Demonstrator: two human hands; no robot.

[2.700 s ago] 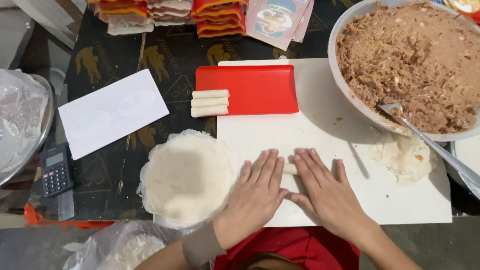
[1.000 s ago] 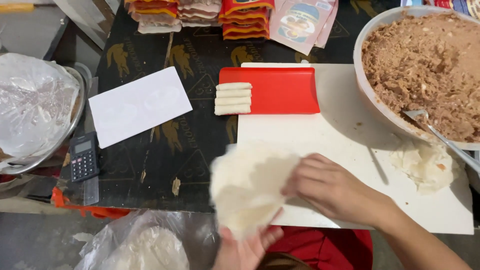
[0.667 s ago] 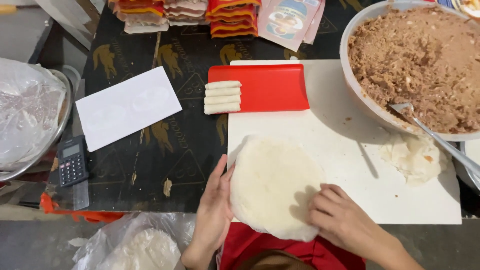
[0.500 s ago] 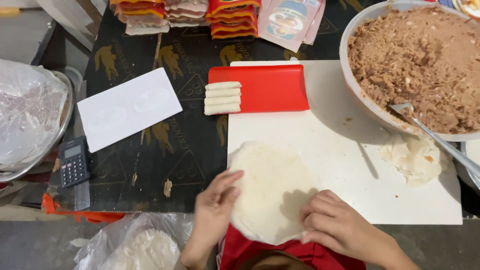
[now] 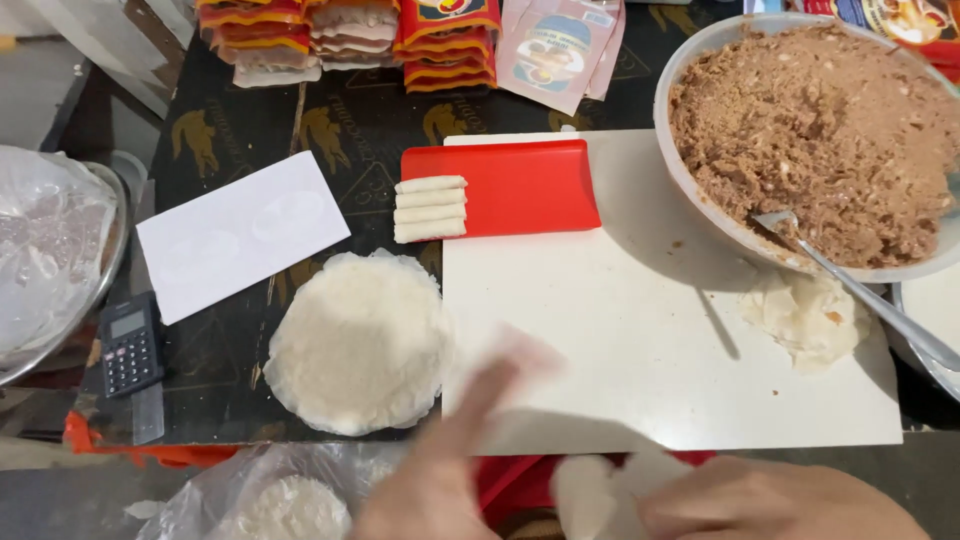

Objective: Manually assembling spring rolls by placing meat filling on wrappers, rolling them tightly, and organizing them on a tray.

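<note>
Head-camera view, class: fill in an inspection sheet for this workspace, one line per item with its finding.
Surface: white cutting board on a dark patterned table.
Job's things: stack of round wrappers left of the board; four finished rolls on the red tray; bowl of brown filling with a spoon; crumpled wrapper scraps.
Clutter: white paper sheet, calculator, packets along the far edge, plastic bag.
Grips: left hand blurred over the board's near edge; right hand at the bottom edge beside a pale wrapper piece; whether either holds it is unclear.
Cables: nothing seen.
Surroundings: nothing seen beyond the table.
</note>
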